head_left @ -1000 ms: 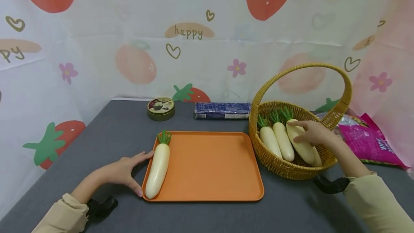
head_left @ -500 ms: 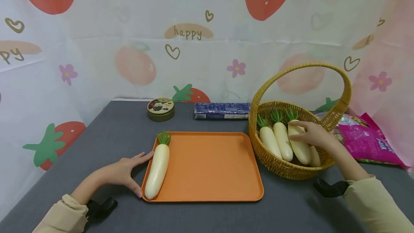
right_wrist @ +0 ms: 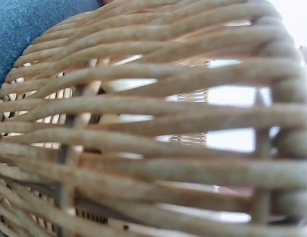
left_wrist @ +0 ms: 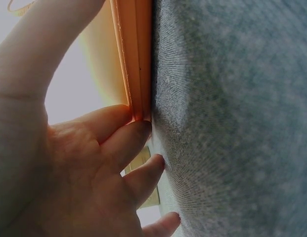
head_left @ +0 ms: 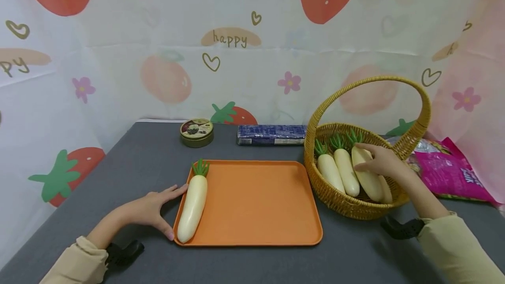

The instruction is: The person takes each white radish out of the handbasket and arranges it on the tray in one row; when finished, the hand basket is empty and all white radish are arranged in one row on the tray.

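One smooth, cream-white radish with a green leafy top (head_left: 370, 183) lies in the golden woven wicker basket (head_left: 335, 208), where it is pinched by the right hand (head_left: 380, 161) toward its upper end; the far side of this hold cannot be told, since only weave is shown close up by the right wrist view. The left hand (head_left: 147, 209) is spread wide, with the left edge of the flat orange rectangular tray (head_left: 260, 205) touched by thumb and fingertips. For a clean lift, the hold would best be taken nearer the middle of the radish, as a slick, tapering body may swing when gripped by one end. The neighbouring radish (head_left: 346, 172) should not be dragged along, and the tall arched handle (head_left: 375, 80) is probably best avoided by drawing toward the near rim. Only light pressure should be needed to steady the tray on the dark grey tabletop (head_left: 252, 264).
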The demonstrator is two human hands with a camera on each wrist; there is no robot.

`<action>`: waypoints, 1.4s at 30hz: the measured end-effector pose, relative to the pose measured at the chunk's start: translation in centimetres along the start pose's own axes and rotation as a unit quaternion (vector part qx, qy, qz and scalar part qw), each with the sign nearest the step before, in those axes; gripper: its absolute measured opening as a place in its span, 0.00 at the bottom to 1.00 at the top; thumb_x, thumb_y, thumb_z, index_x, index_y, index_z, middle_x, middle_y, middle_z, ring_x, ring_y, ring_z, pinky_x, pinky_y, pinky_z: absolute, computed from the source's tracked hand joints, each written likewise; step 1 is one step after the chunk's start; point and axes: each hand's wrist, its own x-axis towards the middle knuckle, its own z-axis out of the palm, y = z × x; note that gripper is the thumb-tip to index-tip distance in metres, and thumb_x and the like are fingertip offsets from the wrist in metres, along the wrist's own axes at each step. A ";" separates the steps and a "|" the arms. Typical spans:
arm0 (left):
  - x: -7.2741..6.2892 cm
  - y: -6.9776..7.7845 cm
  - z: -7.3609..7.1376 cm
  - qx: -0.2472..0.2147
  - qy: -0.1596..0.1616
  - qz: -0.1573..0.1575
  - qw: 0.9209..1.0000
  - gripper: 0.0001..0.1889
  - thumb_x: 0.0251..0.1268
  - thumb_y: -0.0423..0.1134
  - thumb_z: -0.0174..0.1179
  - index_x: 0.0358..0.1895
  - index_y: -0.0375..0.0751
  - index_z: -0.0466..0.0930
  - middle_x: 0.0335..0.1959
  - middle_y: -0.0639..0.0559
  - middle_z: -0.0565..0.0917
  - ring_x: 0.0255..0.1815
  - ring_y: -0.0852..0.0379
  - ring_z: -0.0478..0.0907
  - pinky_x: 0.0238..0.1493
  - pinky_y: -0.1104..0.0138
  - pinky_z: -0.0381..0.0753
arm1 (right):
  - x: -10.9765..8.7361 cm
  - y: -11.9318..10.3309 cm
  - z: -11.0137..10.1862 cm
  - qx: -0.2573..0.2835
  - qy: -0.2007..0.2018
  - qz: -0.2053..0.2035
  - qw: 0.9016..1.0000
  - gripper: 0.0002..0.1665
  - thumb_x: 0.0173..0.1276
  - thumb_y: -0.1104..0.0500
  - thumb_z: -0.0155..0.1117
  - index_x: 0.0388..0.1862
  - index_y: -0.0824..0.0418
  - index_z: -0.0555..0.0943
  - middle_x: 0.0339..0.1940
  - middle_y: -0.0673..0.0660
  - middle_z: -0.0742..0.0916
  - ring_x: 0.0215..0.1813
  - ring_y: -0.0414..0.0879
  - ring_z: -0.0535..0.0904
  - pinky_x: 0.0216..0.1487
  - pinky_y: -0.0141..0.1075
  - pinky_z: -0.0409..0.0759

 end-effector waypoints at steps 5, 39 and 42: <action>0.0 0.1 0.0 -0.002 -0.003 0.002 1.000 0.57 0.38 0.52 0.72 0.70 0.36 0.45 0.64 0.25 0.47 0.59 0.22 0.45 0.48 0.33 0.47 | -0.2 0.1 -0.2 0.026 0.004 -0.004 1.000 0.41 0.60 0.52 0.62 0.66 0.68 0.59 0.56 0.81 0.65 0.33 0.55 0.74 0.28 0.40 0.71; 0.1 0.2 -0.2 -0.002 -0.004 0.007 1.000 0.57 0.38 0.52 0.71 0.70 0.35 0.44 0.64 0.24 0.46 0.60 0.22 0.44 0.49 0.34 0.49 | -3.9 -3.6 -0.7 0.240 0.023 -0.051 0.969 0.38 0.65 0.51 0.57 0.70 0.59 0.57 0.64 0.68 0.61 0.58 0.64 0.63 0.42 0.48 0.75; 0.0 0.2 -0.2 -0.002 -0.004 0.007 1.000 0.57 0.38 0.52 0.71 0.70 0.35 0.44 0.64 0.23 0.47 0.60 0.22 0.44 0.49 0.35 0.50 | -4.2 -3.8 -0.6 0.249 0.021 -0.056 0.967 0.38 0.65 0.51 0.58 0.70 0.59 0.57 0.66 0.68 0.58 0.60 0.65 0.61 0.42 0.49 0.74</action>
